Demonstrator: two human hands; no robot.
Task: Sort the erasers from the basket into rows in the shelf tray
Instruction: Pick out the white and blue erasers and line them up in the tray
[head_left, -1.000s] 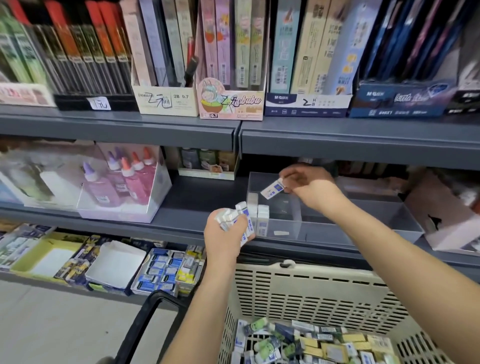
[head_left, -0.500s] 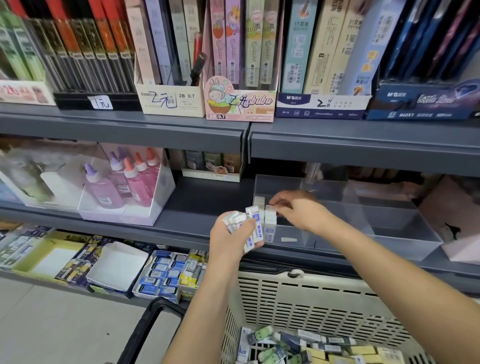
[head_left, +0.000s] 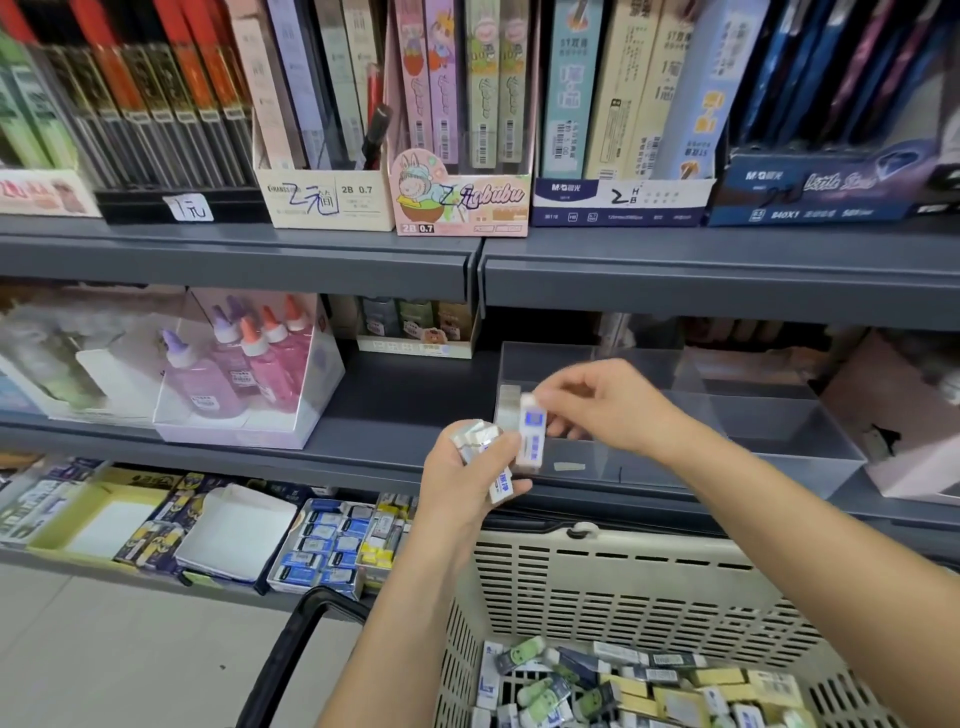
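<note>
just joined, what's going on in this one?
A person is shelving erasers. The left hand grips a bunch of erasers, and the right hand pinches one white-and-blue eraser upright beside that bunch, at the left front corner of the clear tray on the shelf. The tray looks mostly unfilled. The basket below holds many more loose erasers.

Left hand (head_left: 467, 486), right hand (head_left: 610, 410) bare; forearms bare, unsleeved to frame edge.
</note>
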